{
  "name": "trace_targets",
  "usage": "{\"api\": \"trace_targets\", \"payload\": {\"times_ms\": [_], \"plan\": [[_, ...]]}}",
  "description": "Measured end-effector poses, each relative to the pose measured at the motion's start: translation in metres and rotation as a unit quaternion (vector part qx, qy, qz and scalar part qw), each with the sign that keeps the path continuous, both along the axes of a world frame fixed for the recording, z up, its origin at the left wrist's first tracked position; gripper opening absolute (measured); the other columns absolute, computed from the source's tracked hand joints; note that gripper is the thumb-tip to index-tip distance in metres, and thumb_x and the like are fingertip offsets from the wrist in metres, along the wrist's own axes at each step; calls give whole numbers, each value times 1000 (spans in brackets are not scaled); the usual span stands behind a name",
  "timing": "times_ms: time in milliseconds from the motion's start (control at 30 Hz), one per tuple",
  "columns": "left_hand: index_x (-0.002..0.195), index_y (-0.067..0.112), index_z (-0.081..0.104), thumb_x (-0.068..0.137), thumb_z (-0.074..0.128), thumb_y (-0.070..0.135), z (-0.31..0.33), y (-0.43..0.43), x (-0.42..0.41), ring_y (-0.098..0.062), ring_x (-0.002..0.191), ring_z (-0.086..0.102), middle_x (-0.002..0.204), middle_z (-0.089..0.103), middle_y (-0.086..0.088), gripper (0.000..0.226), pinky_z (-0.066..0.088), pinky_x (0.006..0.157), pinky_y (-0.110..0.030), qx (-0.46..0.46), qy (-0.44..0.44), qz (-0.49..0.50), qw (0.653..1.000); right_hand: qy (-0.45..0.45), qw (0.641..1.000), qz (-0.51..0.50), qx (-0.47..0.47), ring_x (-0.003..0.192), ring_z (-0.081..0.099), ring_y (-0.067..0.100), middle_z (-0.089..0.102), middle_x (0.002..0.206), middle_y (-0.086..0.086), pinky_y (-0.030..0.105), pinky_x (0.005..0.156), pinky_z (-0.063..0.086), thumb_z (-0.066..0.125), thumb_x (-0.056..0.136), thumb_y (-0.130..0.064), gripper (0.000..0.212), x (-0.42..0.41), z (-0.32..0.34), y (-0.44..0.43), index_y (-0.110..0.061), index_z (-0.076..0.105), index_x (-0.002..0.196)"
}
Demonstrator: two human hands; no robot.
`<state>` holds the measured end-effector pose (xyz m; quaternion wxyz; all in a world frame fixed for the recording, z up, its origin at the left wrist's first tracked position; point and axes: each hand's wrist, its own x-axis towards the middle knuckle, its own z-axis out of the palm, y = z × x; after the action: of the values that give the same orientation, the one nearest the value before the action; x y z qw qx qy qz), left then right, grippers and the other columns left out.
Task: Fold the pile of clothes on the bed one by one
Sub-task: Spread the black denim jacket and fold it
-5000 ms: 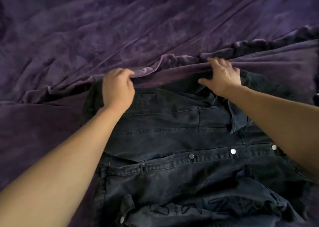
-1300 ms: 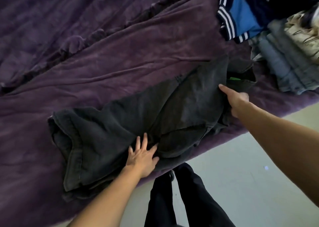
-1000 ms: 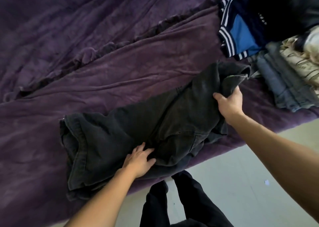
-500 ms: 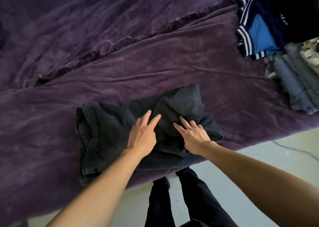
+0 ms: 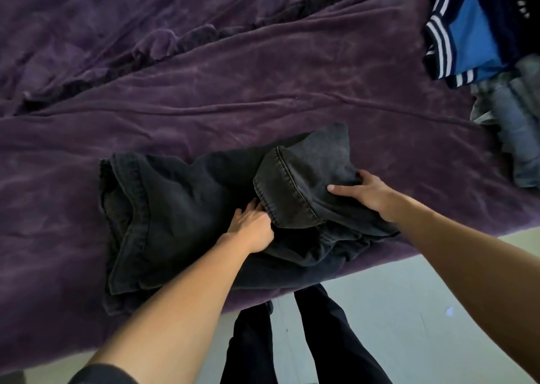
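Right hand (image 5: 363, 192) grips the black jacket (image 5: 181, 208) by its folded-over end, flat left hand (image 5: 252, 227) pinning the crease just leftward

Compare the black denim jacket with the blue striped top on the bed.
The black denim jacket is plain faded black; the blue striped top is navy and blue with white stripes. The left hand and right hand are on the jacket; nothing touches the top. The jacket lies alone by the bed's edge; the top abuts other clothes. Both lie on the purple blanket.
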<state>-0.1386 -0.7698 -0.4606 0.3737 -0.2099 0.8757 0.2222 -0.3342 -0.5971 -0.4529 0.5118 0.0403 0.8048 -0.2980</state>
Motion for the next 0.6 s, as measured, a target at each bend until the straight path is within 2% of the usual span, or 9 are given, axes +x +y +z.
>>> {"api": "trace_targets", "payload": {"times_ms": [100, 167, 200, 267, 367, 467, 600], "plan": [[133, 11, 47, 90, 46, 12, 10, -7, 15, -30, 123, 42, 138, 45, -9, 43, 35, 98, -41, 13, 57, 81, 995, -15, 1000, 12, 3, 75, 70, 8, 74, 89, -9, 20, 63, 50, 92, 46, -47, 64, 1, 7, -10, -26, 68, 101], [122, 12, 57, 91, 45, 9, 19, -19, 34, -28, 116, 47, 127, 52, -6, 33, 41, 95, -39, 18, 101, 150, 983, 46, 999, 24, 2, 70, 68, 0, 72, 86, -12, 16, 59, 51, 91, 51, -45, 58, 8, 18, -23, -27, 67, 100], [119, 13, 60, 91, 44, 9, 26, -29, 45, -25, 116, 48, 124, 53, -4, 32, 41, 95, -37, 14, 118, 182, 976, 87, 996, 32, 9, 76, 68, 2, 72, 91, -11, 19, 65, 54, 90, 53, -46, 60, 14, 26, -31, -27, 66, 105], [113, 14, 63, 92, 44, 8, 41, -52, 70, -22, 113, 50, 120, 55, -1, 29, 44, 91, -34, -11, 149, 231, 961, 170, 981, 77, 52, 96, 66, 20, 68, 105, -1, 32, 81, 54, 86, 56, -53, 70, 32, 46, -50, -22, 60, 113], [108, 15, 66, 92, 47, 9, 69, -88, 115, -23, 105, 56, 114, 59, -2, 26, 48, 85, -36, -42, 177, 290, 940, 257, 948, 140, 123, 101, 62, 32, 64, 108, 5, 34, 72, 43, 76, 63, -61, 66, 74, 84, -82, -21, 47, 107], [107, 16, 67, 91, 49, 9, 94, -123, 165, -24, 100, 61, 111, 64, -3, 25, 51, 81, -36, -60, 178, 340, 922, 264, 942, 176, 111, 101, 60, 34, 62, 111, 7, 36, 71, 40, 66, 75, -56, 52, 122, 114, -124, -21, 38, 102], [100, 15, 69, 90, 51, 8, 114, -156, 234, -26, 89, 66, 94, 71, -6, 21, 43, 66, -27, -87, 183, 387, 900, 225, 951, 210, 36, 107, 57, 37, 59, 118, 13, 38, 81, 46, 62, 85, -42, 44, 183, 136, -200, -13, 41, 111]]}}
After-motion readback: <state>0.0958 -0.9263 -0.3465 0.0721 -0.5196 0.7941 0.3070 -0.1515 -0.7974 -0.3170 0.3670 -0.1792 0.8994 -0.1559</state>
